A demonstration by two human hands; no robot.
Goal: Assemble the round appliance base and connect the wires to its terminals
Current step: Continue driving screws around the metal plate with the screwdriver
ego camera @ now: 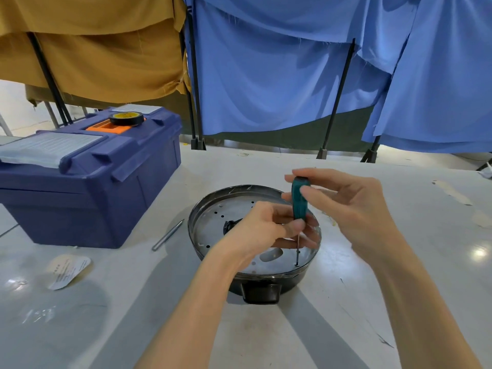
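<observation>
Under the right grip [354, 206], a green screwdriver [300, 201], held upright, the top of the handle pinched between thumb and fingertips. Lower on the same handle, the left grip [266, 227], fingers curled round the handle bottom and the thin shaft, probably for steadying. Directly below both grips, the tip set on a small screw [297, 265] in the metal plate [213, 222] of the round appliance base [191, 225], close to the rim on the right grip's side.

Likely stiff and rather light: thin shiny sheet metal inside a dark shell. Smooth, so perhaps slippery and free to turn on the surface under the driver's twist. Best taken at the dark outer wall or at the block-shaped lug on the wrist side of the grips, not at the thin rim, maybe sharp. Small screw easy to drop or to spoil with a tilted driver. No wires or terminals to be seen from this side.

Left of the left grip, on the pale surface [372, 315]: a thin metal rod [167, 235] just beside the base, a paper label [68, 270] further out, and a blue toolbox [87, 177] with a roll of black tape [127, 119] on the lid. Beyond both grips, blue cloth [292, 75] and ochre cloth [93, 49] hung over black stands.
</observation>
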